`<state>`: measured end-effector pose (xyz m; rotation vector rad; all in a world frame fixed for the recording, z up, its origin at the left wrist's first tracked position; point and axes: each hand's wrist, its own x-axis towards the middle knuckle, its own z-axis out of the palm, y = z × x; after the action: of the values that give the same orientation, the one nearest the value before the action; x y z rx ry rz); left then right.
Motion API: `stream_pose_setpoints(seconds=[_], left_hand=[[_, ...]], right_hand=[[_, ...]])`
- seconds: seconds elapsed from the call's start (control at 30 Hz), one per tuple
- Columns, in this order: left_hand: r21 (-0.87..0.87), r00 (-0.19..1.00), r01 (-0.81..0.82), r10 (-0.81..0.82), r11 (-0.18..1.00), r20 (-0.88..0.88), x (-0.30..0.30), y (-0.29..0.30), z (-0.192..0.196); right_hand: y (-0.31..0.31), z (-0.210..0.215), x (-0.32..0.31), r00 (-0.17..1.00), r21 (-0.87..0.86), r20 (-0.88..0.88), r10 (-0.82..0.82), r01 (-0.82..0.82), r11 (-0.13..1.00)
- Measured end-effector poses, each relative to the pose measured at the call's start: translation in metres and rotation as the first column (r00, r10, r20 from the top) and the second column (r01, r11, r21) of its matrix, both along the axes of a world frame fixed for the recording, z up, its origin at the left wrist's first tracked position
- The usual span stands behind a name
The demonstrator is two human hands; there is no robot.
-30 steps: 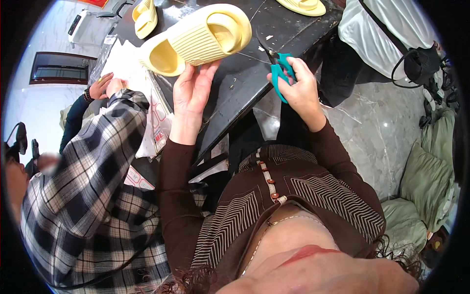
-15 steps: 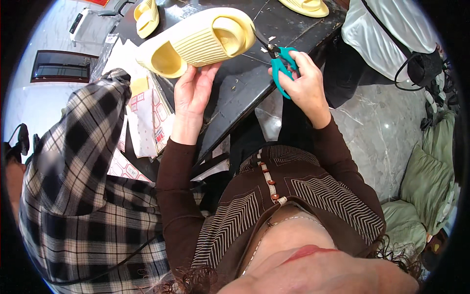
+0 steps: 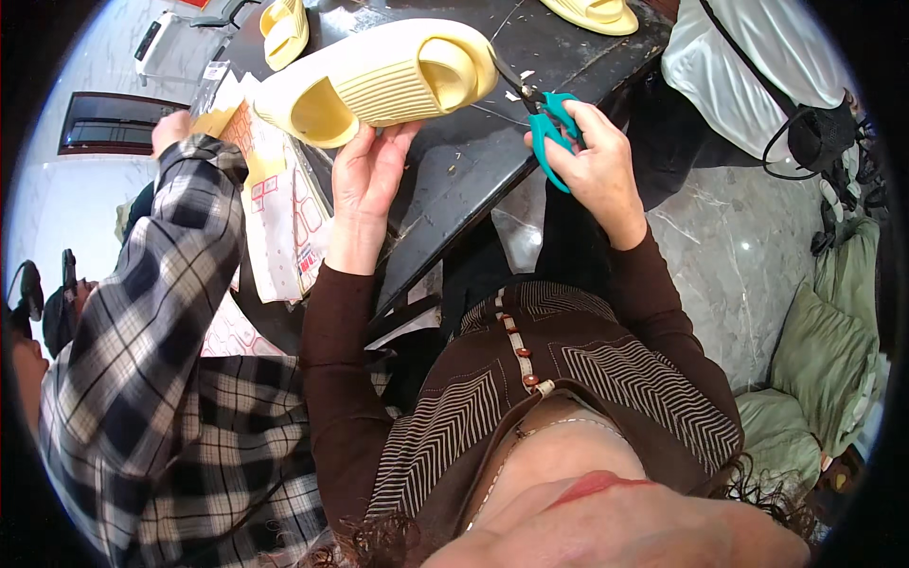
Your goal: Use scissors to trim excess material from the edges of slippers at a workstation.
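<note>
A pale yellow slide sandal (image 3: 379,85) with a ribbed strap is held up over the black table by my left hand (image 3: 371,175). Its fingers grip the sandal's lower edge from beneath. My right hand (image 3: 597,166) holds small scissors (image 3: 549,137) with teal handles, thumb and fingers through the loops. The dark blades touch or nearly touch the rim of the sandal's right end; whether they grip any material I cannot tell.
More yellow sandals lie on the black table (image 3: 473,180), one (image 3: 284,33) at the far left and one (image 3: 597,14) at the far right. A person in a plaid shirt (image 3: 170,284) sits close on my left beside printed plastic bags (image 3: 279,227). Scraps dot the tabletop.
The sandal and my left hand have shifted slightly left. My right hand with the scissors moved a little to the right. The neighbour's arm has moved, and their hand now shows.
</note>
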<state>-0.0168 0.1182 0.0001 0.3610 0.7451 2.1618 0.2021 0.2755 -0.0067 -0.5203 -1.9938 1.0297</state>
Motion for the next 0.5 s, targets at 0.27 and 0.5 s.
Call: stream_pose_setpoints(seconds=[0.27, 0.5], left_hand=[[-0.01, 0.999, -0.027, 0.026, 1.0, -0.027, -0.0053, -0.0019, -0.0022], [-0.026, 0.998, -0.054, 0.053, 0.998, -0.016, -0.0077, -0.003, 0.0008]], right_hand=[[-0.0005, 0.0029, 0.0047, 0.998, 0.143, 0.019, -0.056, 0.053, 0.988], [-0.0032, 0.002, 0.0041, 0.995, 0.274, 0.006, -0.1, 0.094, 0.957]])
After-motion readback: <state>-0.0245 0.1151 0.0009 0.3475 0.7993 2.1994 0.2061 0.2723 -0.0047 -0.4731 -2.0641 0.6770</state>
